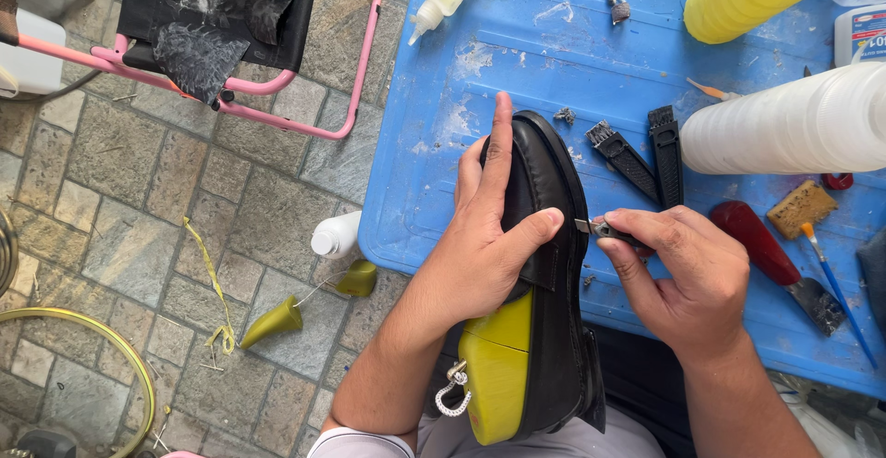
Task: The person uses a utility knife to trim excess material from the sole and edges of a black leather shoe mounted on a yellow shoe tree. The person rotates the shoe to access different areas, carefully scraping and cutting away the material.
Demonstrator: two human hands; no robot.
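Left hand (480, 246) grips the black shoe (544, 273) over the blue desk (517, 61); right hand (688, 273) pinches a small blade (591, 228) against its right edge.

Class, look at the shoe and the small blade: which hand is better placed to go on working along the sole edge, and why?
Probably the right hand: it holds the small blade with its tip at the edge of the black shoe. The left hand grips the shoe, steadying it.
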